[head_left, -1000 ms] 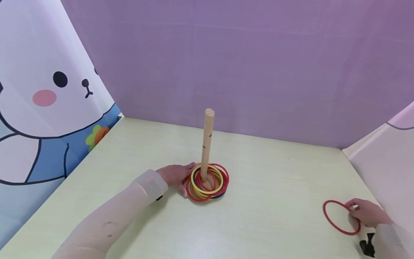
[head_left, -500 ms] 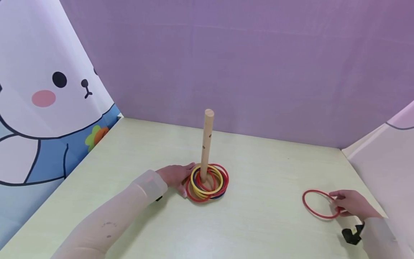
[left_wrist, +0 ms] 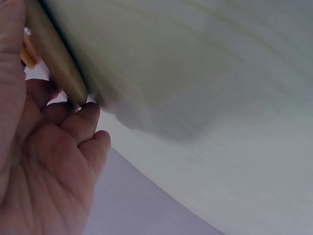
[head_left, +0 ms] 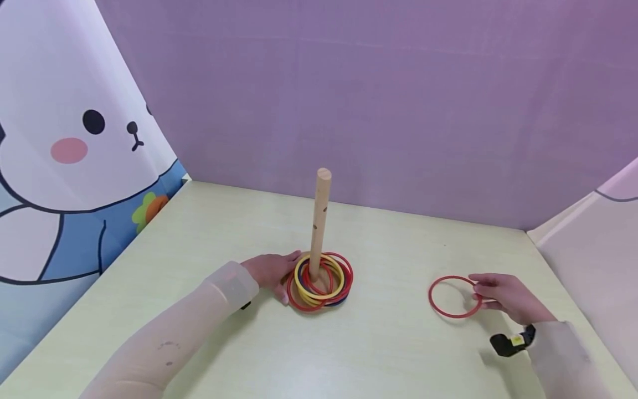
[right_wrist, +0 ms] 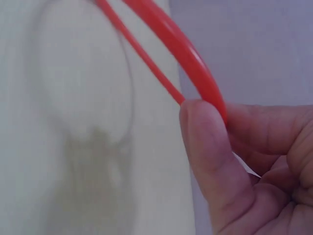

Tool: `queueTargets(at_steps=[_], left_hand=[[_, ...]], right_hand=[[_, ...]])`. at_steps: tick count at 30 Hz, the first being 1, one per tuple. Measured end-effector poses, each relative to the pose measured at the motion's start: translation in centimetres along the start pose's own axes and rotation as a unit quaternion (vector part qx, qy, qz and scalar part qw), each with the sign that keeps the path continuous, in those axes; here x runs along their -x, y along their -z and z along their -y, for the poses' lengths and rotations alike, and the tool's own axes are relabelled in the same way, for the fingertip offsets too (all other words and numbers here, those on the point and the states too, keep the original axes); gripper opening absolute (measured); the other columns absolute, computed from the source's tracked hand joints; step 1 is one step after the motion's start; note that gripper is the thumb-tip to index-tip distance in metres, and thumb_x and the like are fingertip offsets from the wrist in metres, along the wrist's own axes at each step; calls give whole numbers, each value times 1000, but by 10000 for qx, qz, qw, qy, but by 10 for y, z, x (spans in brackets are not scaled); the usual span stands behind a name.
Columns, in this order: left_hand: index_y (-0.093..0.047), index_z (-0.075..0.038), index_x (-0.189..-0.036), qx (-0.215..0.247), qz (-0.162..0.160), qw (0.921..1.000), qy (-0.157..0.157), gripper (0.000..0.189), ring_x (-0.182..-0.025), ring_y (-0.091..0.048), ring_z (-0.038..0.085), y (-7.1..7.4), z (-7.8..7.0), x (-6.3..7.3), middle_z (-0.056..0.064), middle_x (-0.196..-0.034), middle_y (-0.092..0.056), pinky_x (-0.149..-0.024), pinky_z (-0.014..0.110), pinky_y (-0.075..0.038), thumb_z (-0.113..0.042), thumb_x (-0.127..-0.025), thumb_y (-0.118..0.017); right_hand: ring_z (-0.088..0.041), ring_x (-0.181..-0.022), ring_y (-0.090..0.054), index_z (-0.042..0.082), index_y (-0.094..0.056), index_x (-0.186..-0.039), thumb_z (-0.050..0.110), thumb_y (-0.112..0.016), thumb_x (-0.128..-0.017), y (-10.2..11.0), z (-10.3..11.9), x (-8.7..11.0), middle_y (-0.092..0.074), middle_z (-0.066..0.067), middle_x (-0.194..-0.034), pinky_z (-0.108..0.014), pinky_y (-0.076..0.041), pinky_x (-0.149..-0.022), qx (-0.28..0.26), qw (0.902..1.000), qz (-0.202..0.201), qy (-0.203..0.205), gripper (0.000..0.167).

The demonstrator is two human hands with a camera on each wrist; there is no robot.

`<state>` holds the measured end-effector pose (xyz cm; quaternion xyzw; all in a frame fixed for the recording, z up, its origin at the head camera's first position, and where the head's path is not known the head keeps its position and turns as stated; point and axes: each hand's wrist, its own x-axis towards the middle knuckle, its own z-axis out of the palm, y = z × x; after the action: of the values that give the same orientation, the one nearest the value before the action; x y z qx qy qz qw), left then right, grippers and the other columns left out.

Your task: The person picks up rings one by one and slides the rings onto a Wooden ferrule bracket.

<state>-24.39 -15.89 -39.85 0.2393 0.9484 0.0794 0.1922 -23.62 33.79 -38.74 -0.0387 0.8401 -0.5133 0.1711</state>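
A wooden peg (head_left: 320, 221) stands upright on a round wooden base (left_wrist: 57, 56). Several thin red, yellow (head_left: 319, 297) and dark blue rings lie loosely stacked around its foot. From the left side, my left hand (head_left: 269, 273) holds the rim of the base, fingers bent at its edge. My right hand (head_left: 509, 296) pinches a red ring (head_left: 456, 316) between thumb and fingers, over the right part of the table. In the right wrist view that ring (right_wrist: 183, 51) is off the tabletop, and its shadow falls on the surface.
The pale tabletop (head_left: 389, 343) runs back to a purple cloth wall (head_left: 379, 111). A white panel with a cartoon animal (head_left: 70, 183) borders the left side, and a pale panel (head_left: 603, 260) the right. A black wrist device (head_left: 508, 343) hangs below my right wrist.
My right hand has carried the red ring leftward and further back, toward the peg. My left hand, the peg and the stacked rings stay where they were.
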Motion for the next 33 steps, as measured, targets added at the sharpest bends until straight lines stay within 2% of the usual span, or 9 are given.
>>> queueTargets(at_steps=[8,19,24,28,33], left_hand=[[-30,-8,-150,50,-28,10000,-22,101,-127,-48,30,0,1,0,8,-156,-26,-105,42,-38,-37,-70,-84],[-29,-8,-151,133,-42,9999,-25,101,-128,-48,31,2,0,2,8,-156,-27,-106,43,-37,-37,-71,-84],[-28,-7,-151,124,-65,9999,-75,102,-128,-47,31,2,1,2,10,-156,-26,-106,43,-37,-36,-71,-84],[-27,-5,-151,27,-68,9997,-214,102,-130,-45,31,0,3,0,10,-156,-24,-107,41,-36,-36,-71,-84],[-28,-6,-151,-45,-71,9998,-200,103,-129,-46,30,-3,4,-1,8,-156,-24,-106,40,-37,-37,-71,-84]], right_hand=[[-10,-84,-66,-25,-30,-133,-2,-50,-96,-27,31,-10,-66,-5,-97,-28,-56,-74,-441,9985,-26,329,48],[-6,-85,-64,-19,-27,-140,4,-50,-98,-56,84,-20,-63,6,-95,-24,-55,-75,-809,9941,-93,722,53],[-7,-84,-65,-18,-27,-141,2,-52,-97,-65,108,-27,-65,4,-94,-22,-55,-73,-1468,9845,-6,964,54],[-8,-83,-66,-6,-47,-137,4,-56,-96,-70,126,-27,-67,2,-94,-22,-55,-72,-1959,9751,-28,1036,44],[-10,-85,-65,11,-68,-118,7,-59,-95,-72,154,-27,-66,0,-95,-21,-55,-73,-2036,9718,-39,1189,25]])
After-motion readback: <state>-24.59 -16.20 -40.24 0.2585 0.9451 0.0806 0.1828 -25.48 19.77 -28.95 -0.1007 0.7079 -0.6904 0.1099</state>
